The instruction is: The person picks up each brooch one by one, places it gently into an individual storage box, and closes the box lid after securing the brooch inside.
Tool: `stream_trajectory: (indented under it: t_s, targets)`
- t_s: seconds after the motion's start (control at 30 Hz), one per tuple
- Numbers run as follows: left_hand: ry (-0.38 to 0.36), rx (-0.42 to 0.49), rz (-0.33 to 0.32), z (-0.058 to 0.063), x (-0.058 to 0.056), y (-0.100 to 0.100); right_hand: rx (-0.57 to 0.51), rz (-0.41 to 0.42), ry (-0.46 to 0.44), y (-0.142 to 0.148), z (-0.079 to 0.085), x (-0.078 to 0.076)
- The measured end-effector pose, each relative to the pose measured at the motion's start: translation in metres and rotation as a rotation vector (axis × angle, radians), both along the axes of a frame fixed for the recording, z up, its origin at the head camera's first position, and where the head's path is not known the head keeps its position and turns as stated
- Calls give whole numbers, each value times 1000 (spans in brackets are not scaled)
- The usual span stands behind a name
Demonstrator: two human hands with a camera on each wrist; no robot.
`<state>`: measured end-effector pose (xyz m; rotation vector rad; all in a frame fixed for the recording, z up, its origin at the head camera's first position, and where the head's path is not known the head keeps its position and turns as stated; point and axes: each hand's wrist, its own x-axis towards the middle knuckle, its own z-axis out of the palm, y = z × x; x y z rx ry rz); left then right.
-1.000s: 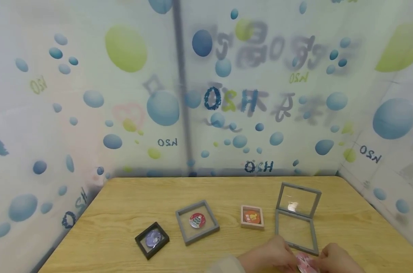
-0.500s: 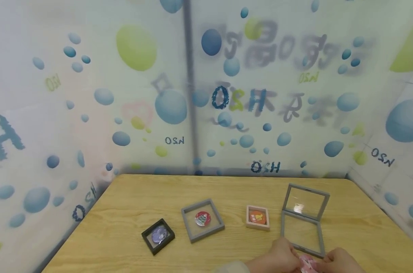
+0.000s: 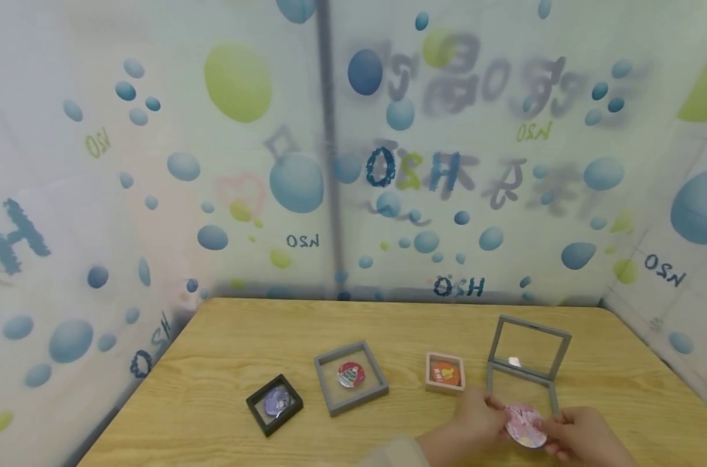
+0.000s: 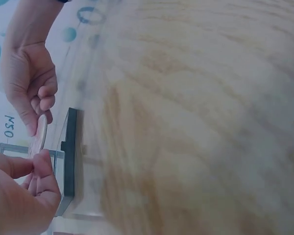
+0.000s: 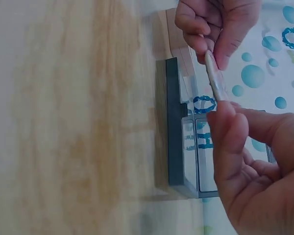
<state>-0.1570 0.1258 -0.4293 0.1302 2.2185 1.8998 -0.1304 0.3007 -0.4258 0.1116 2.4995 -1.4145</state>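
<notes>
A round pink badge [image 3: 525,426] with printed artwork is held between both hands in the head view. My left hand [image 3: 476,416] pinches its left edge and my right hand [image 3: 581,433] pinches the opposite edge. Seen edge-on in the left wrist view, the badge [image 4: 41,132] looks like a thin disc raised above the table. Just behind the hands, a grey hinged display frame [image 3: 554,363] stands open, its clear-windowed lid tilted up. The badge and hands cover the near part of its base.
Left of the hands on the wooden table [image 3: 260,337] lie a small pink frame [image 3: 445,390] with an orange badge, a grey frame [image 3: 359,407] with a red badge, and a black frame [image 3: 266,428] with a purple badge. A patterned curtain [image 3: 242,155] hangs behind.
Both hands have moved up and forward with the badge, which now overlaps the open frame's near part and shows more of its face. The head view has shifted slightly.
</notes>
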Motion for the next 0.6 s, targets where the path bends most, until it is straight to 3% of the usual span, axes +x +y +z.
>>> stream_trajectory:
  t_s: [0.13, 0.27, 0.43, 0.6]
  targets:
    - [26, 72, 87, 3, -12, 5, -16, -87, 41, -4, 6, -10]
    - [36, 81, 100, 10, -24, 6, -27, -151, 56, -10, 13, -20]
    - [89, -37, 130, 12, -36, 8, -19, -211, 64, -15, 15, -32]
    - [204, -217, 160, 11, -44, 8, -68, -256, 71, -17, 8, -43]
